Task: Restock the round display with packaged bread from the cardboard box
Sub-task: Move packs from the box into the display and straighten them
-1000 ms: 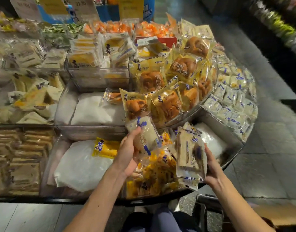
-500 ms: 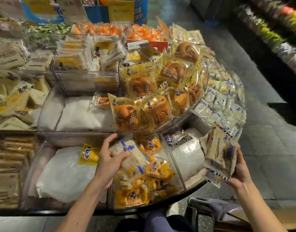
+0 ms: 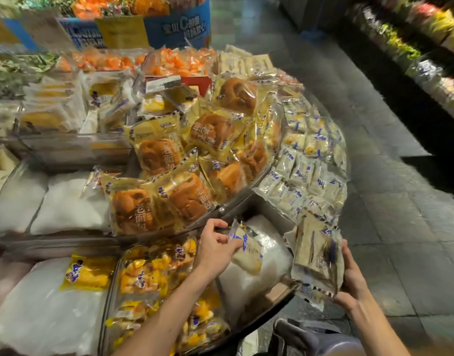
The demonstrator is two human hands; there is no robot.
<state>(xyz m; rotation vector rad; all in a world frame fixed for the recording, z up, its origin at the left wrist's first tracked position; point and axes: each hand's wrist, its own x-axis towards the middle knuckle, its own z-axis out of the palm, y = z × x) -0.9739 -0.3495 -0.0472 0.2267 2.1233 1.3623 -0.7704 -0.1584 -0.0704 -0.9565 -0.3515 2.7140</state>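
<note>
Since the earlier frame the left hand [image 3: 215, 242] has carried its small white bread packet [image 3: 246, 250] rightward, off the yellow cake packs [image 3: 154, 276] and over the white plastic liner [image 3: 246, 286] in the near-right bin of the round display [image 3: 282, 298]. Its fingers and thumb pinch the packet's far end. The packet slopes with its long axis running from far left to near right, its blue logo facing up and its print too blurred to read. The right hand [image 3: 349, 276] has drawn closer to the display's rim and grips a stack of pale packets [image 3: 316, 260] held on edge, long axis near to far, faces turned left. Beyond, brown bun packs [image 3: 143, 209] read "老面包", and a far blue sign [image 3: 179, 24] shows a large "C".
</note>
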